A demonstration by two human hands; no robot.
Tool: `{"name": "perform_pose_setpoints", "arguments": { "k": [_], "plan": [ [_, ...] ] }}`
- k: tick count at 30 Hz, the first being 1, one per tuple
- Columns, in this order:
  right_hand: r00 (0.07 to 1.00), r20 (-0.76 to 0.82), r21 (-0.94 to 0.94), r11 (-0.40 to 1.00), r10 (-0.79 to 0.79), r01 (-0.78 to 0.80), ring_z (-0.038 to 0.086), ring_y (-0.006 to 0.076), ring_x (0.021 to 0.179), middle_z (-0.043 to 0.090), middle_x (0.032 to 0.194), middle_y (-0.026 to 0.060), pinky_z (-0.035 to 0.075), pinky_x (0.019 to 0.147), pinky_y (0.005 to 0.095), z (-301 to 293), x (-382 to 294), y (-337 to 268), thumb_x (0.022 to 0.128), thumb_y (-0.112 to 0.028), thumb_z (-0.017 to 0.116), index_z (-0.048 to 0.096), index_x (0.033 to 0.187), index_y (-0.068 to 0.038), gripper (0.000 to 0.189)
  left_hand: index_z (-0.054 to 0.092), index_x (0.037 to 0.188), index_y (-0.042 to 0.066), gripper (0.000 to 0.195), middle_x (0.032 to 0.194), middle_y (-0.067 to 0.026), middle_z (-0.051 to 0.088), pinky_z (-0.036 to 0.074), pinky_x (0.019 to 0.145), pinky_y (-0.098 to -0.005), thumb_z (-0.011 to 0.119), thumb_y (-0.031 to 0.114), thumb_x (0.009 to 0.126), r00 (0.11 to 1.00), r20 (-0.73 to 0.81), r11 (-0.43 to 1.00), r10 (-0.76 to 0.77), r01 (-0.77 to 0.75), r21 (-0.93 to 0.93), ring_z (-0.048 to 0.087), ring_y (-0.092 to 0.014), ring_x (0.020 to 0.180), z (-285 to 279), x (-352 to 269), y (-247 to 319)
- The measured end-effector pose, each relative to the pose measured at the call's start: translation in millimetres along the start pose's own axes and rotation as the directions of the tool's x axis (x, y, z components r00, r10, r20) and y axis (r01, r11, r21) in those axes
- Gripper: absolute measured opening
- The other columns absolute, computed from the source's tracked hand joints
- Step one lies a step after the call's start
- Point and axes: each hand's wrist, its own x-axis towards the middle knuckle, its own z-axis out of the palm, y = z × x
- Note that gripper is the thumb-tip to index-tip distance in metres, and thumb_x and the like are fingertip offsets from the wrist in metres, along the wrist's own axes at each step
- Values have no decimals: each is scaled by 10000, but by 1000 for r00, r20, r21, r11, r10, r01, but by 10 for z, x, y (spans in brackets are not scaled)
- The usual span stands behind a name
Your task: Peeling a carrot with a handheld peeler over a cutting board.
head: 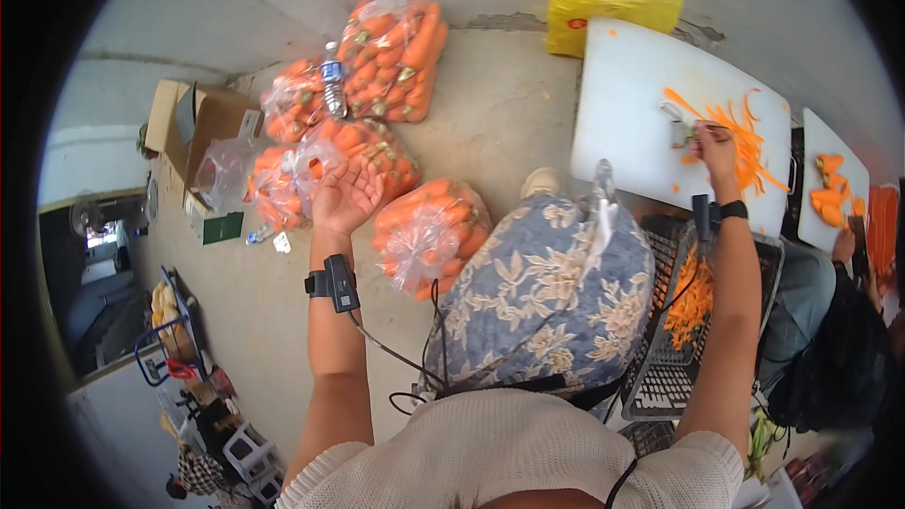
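My left hand (348, 192) is held palm up with its fingers apart, and nothing lies in it. It appears above the tied clear plastic bags of carrots (283, 184) on the floor; whether it touches them I cannot tell. My right hand (717, 147) is over a white cutting board (622, 99), its fingers bent at a small metal tool (679, 129), perhaps a peeler. Whether the fingers grip the tool is hard to see. Orange carrot peelings (753, 155) lie spread on the board around that hand.
Another carrot bag (431, 233) sits by my knee, and a larger one (396, 56) stands farther off beside a water bottle (334, 81). Right of me is a black plastic crate (771, 268) with orange shreds (689, 304). A co-worker (820, 339) sits beyond. A yellow bag (565, 21) stands behind the board.
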Motion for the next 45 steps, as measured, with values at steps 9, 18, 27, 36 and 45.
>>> {"name": "perform_pose_setpoints", "arguments": {
  "k": [9,18,27,36,45],
  "plan": [
    [962,-30,359,901,273,-244,521,58,585,564,691,-28,410,499,178,-358,-577,-437,874,-235,617,609,887,-78,157,592,927,23,150,891,-71,627,491,801,-361,518,117,837,974,-178,987,140,-152,-55,609,-207,876,-872,-64,333],
    [865,-27,692,634,501,-345,463,62,540,503,658,-49,382,476,194,-856,-957,777,887,-278,585,592,966,-36,255,561,975,-13,162,884,-103,633,531,694,-296,477,81,873,607,-128,529,784,-547,648,629,-183,786,-1414,898,1265],
    [857,-83,645,683,509,-343,425,39,480,494,677,-69,342,423,170,-814,-1053,751,897,-282,566,607,981,-35,264,628,758,13,156,780,-201,633,494,673,-437,542,141,772,641,388,-675,662,286,680,621,-371,764,-1754,1441,1614],
    [803,-155,615,693,575,-378,402,31,420,497,647,-84,301,364,171,-762,-1098,543,859,-320,613,603,881,-105,216,645,852,43,232,871,-214,644,506,735,-428,550,247,797,788,286,-828,546,453,331,632,-361,814,-2040,1621,1766],
    [805,-114,638,664,582,-390,400,52,380,529,617,-61,304,347,191,-650,-1002,607,828,-325,647,584,799,-119,218,594,892,3,321,859,-205,627,492,680,-463,555,314,826,737,503,-890,451,331,313,616,-374,771,-2241,861,1854]
  ]
}}
